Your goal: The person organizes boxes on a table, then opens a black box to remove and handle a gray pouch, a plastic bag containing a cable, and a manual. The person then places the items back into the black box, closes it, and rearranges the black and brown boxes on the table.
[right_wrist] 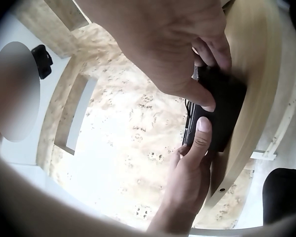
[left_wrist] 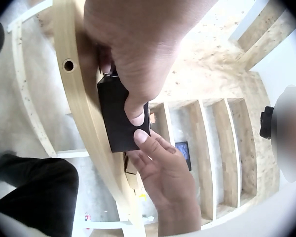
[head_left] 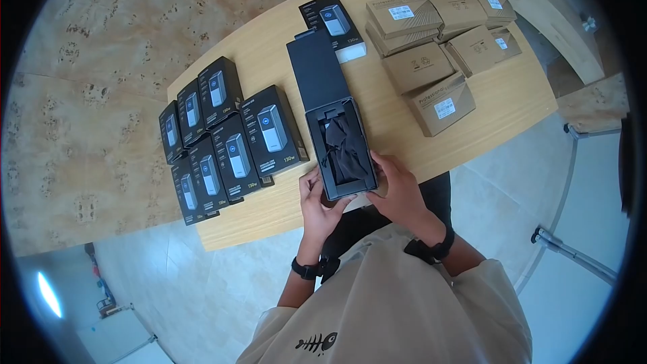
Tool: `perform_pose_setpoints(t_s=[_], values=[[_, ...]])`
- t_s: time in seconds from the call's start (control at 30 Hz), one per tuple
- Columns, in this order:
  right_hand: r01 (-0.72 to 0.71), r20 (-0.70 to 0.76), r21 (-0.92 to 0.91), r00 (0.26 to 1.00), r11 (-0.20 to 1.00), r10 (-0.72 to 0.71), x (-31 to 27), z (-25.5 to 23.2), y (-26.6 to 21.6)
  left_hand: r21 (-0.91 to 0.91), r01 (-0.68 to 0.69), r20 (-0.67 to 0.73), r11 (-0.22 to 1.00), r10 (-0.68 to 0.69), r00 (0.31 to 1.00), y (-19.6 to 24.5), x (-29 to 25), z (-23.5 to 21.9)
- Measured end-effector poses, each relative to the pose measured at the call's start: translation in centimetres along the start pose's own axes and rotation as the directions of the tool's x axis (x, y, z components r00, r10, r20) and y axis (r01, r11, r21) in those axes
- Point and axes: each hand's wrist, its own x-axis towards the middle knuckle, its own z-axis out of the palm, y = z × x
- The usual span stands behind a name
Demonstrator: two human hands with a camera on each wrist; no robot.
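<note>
An opened black box (head_left: 352,189) lies on the wooden table, its lid (head_left: 317,74) folded back away from the person. Inside it, a dark crumpled cloth pouch (head_left: 345,145) sits in a fitted tray. My left hand (head_left: 321,207) grips the box's near left corner, and my right hand (head_left: 403,195) grips the near right corner. Both thumbs press on the near end wall, seen as a plain black face (left_wrist: 117,111) in the left wrist view. In the right wrist view the thumbtips come close together on that black end (right_wrist: 227,108).
Several closed black printed boxes (head_left: 236,152) stand in rows on the left of the table (head_left: 384,118). Another printed box (head_left: 333,23) lies beyond the opened lid. Brown cardboard boxes (head_left: 418,67), some stacked, fill the far right. The table's curved edge runs near the person.
</note>
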Motion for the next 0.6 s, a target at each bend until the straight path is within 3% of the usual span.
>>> perform_pose_setpoints(t_s=[0.17,0.43,0.53,0.6], values=[[-0.008,0.039,-0.005,0.999,1.000,0.009,0.3,-1.0,-0.5,-0.031,0.054,0.044,0.998,-0.052,0.998,-0.9,-0.4,0.4],[0.297,0.155,-0.200,0.950,0.934,-0.270,1.6,-5.1,-2.0,0.090,0.030,-0.022,0.995,-0.029,0.999,0.9,-1.5,-1.4],[0.216,0.209,-0.217,0.963,0.952,-0.171,2.7,-6.1,-3.7,0.086,0.001,-0.057,0.996,0.004,0.998,1.3,-2.2,-2.3],[0.260,0.194,-0.207,0.956,0.943,-0.221,4.1,-5.4,-4.0,0.081,-0.017,-0.081,0.997,0.024,0.996,1.6,-2.7,-2.6]])
